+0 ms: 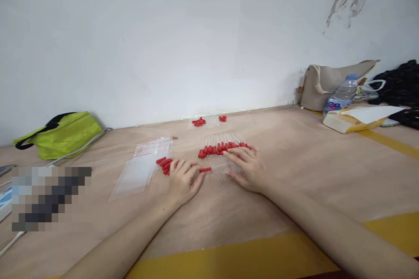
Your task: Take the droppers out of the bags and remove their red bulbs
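My left hand (pixel 185 179) is closed, its thumb and fingertips pinching a red rubber bulb (pixel 206 169). From that bulb a thin clear dropper tube (pixel 220 166) runs right toward my right hand (pixel 249 169). The right hand's fingers are curled around the tube's far end, though the exact contact is hard to see. Under and behind that hand lies a row of clear droppers with red bulbs (pixel 214 150), with more bare clear tubes in front of it. A small pile of loose red bulbs (pixel 164 163) lies just left of my left hand, partly hidden by it.
Clear zip bags (pixel 137 172) lie left of the bulbs. Farther back, more red pieces (pixel 198 122) rest on clear plastic by the wall. A green pouch (pixel 70 135) stands at left; a water bottle (pixel 342 93), beige bag (pixel 316 89) and open paper packet (pixel 340 123) are at right.
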A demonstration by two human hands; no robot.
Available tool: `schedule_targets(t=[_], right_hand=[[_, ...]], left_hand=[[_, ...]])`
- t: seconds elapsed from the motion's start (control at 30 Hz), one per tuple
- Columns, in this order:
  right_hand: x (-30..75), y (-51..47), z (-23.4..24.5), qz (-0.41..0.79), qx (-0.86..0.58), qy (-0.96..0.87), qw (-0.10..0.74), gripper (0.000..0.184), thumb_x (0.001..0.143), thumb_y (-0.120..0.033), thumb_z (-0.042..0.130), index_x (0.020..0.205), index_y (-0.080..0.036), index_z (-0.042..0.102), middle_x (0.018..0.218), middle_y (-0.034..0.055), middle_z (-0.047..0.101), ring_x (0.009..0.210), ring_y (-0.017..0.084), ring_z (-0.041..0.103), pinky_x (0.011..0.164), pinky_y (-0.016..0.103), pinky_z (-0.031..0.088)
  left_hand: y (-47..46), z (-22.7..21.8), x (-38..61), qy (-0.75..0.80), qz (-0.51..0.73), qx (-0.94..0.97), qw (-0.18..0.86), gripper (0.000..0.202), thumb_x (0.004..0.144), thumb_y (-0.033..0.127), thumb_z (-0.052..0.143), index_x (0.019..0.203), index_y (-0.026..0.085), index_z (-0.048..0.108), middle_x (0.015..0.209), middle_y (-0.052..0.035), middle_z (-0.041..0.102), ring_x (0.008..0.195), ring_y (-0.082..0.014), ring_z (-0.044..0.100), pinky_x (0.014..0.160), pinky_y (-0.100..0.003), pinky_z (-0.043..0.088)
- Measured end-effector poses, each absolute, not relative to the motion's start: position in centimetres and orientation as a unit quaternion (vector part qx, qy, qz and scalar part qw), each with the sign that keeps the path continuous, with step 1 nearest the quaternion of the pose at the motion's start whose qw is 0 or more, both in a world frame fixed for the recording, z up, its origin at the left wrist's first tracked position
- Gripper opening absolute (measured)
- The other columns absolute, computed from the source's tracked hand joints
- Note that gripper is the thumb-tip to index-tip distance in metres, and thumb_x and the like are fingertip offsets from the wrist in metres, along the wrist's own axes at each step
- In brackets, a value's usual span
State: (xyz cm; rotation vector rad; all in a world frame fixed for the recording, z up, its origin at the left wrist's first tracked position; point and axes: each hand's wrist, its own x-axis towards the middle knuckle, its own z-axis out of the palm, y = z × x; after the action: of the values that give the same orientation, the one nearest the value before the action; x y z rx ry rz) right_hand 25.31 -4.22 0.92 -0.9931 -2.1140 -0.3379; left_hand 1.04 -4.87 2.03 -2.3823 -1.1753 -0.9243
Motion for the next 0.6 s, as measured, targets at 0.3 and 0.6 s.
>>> schedule_targets(t=[0.3, 0.6], right_hand=[[24.3, -4.5, 0.3, -0.124, -0.352, -0.869, 0.324, 0.026, 0.084, -0.041, 0.049, 0.100, -0.026, 0.063, 0.074, 0.0008, 0.062, 0.080, 0.016, 0.049, 0.092, 0.042, 0.023], [23.8, -4.8, 0.3, -0.131, -0.338, -0.867, 0.342, 0.020, 0.087, -0.031, 0.045, 0.085, -0.025, 0.065, 0.066, -0.0016, 0.060, 0.073, 0.013, 0.048, 0.094, 0.041, 0.018]], left_hand=[[-4.7, 1.4, 1.2, -0.357, -0.341, -0.860, 0.131, 0.010, 0.080, 0.026, 0.054, 0.085, 0.022, 0.062, 0.085, -0.0034, 0.064, 0.080, -0.0177, 0.054, 0.074, -0.034, 0.035], [-4.8, 1.5, 1.8, -0.337, -0.314, -0.880, 0.118, 0.022, 0.080, 0.034, 0.056, 0.098, 0.023, 0.061, 0.097, -0.0048, 0.064, 0.091, -0.0192, 0.054, 0.079, -0.035, 0.035]])
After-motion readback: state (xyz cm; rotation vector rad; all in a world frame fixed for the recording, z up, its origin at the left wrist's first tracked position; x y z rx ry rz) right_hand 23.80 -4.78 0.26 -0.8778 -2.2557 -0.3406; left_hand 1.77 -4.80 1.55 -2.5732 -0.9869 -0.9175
